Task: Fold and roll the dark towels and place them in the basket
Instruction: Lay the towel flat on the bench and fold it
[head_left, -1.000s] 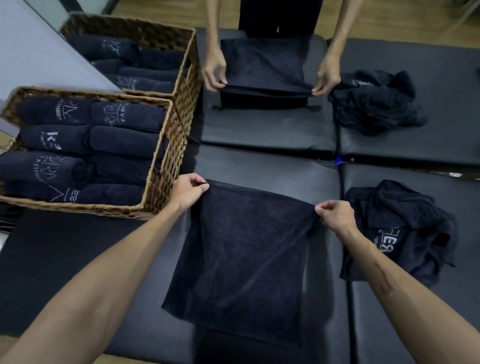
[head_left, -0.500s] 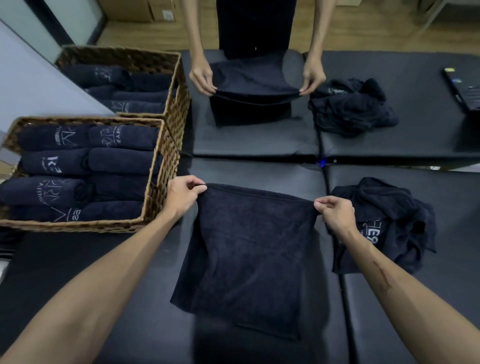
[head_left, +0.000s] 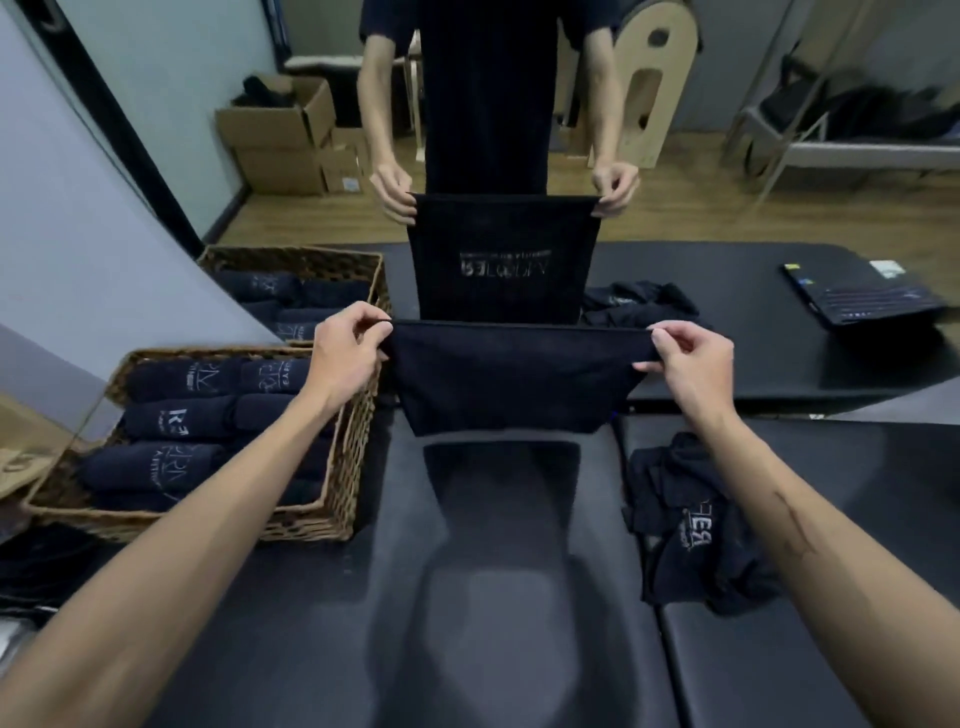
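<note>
Above the black padded worktop (head_left: 519, 597), a dark folded towel (head_left: 511, 382) hangs clear of the surface, its top edge stretched level between the hands. The left hand (head_left: 345, 353) pinches the left corner and the right hand (head_left: 688, 358) pinches the right, so the long axis runs side to side. A brown woven wicker basket (head_left: 343, 493), already packed with rolled dark towels (head_left: 208, 415), sits just beside the left arm, so the left hand is nearer it. To the right lies a crumpled heap of dark towels (head_left: 696, 525). Opposite, another person's hands (head_left: 615, 189) hold up a printed dark towel (head_left: 501, 260); nothing blocks laying the held towel down.
</note>
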